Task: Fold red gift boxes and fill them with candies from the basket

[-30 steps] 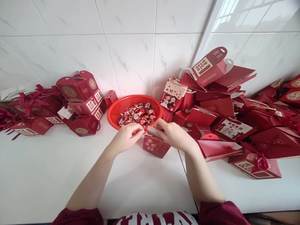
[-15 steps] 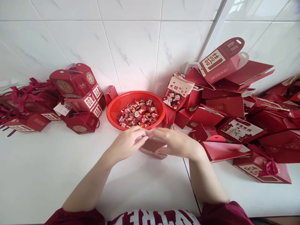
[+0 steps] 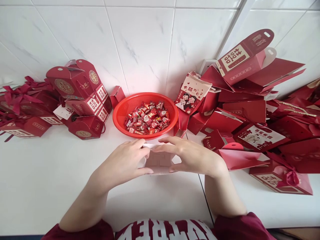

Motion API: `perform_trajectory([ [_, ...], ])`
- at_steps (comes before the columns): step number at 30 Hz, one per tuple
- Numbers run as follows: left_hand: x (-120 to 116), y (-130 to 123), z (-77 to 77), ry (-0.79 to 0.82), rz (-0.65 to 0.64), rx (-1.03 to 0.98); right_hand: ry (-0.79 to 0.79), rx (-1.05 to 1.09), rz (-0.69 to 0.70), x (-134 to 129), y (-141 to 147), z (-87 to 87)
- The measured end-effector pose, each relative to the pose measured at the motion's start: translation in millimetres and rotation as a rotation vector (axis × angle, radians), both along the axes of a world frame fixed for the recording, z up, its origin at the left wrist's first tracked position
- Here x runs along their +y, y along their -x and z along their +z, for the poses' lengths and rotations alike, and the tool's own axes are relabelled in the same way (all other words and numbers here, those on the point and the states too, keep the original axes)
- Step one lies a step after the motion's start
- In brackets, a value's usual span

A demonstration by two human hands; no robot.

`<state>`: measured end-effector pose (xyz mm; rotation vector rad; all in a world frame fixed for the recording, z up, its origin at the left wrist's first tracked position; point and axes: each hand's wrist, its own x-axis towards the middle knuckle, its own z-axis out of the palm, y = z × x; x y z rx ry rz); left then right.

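Observation:
Between my hands, in front of the basket, a small paper gift box [image 3: 160,159] stands with its open top facing me and its pale inside showing. My left hand [image 3: 126,160] grips its left side, thumb at the near edge and fingers at the far flap. On the right side, my right hand [image 3: 188,156] has its thumb at the near rim and its fingers over the far edge. Just behind them sits a red plastic basket [image 3: 119,111] partly filled with wrapped candies [image 3: 148,118].
Closed red gift boxes [image 3: 75,88], some tied with ribbons, are stacked at the left. A heap of red boxes [image 3: 246,111] covers the right side. A tiled wall [image 3: 140,43] rises behind the white table [image 3: 62,180], which has a dark seam.
My left hand has turned and moved to the box's left side, its thumb now at the near edge. More of the box's inside shows. The view has shifted slightly.

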<state>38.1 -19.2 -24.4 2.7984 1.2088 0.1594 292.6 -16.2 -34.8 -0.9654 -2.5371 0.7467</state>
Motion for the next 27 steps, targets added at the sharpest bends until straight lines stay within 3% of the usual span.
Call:
perform_trajectory([
  [3, -3, -3, 5.8, 0.043, 0.020, -0.011, -0.027, -0.041, -0.030, 0, 2, 3.1],
  [7, -2, -9, 10.4, 0.078, 0.125, 0.005, -0.074, -0.132, -0.219, 6, 6, 2.8],
  [14, 7, -12, 0.3, -0.262, 0.018, -0.100, -0.096, -0.246, -0.406, 12, 19, -0.7],
  [17, 8, -16, -3.4, -0.338, -0.054, -0.173, -0.075, -0.251, -0.406, 10, 25, -0.4],
  [21, 9, -21, -10.3, -0.271, -0.130, -0.179, -0.105, -0.270, -0.402, 9, 28, -4.1],
  [27, 14, -19, -14.2, -0.187, 0.045, -0.168, -0.097, -0.175, -0.320, 9, 26, -9.4],
])
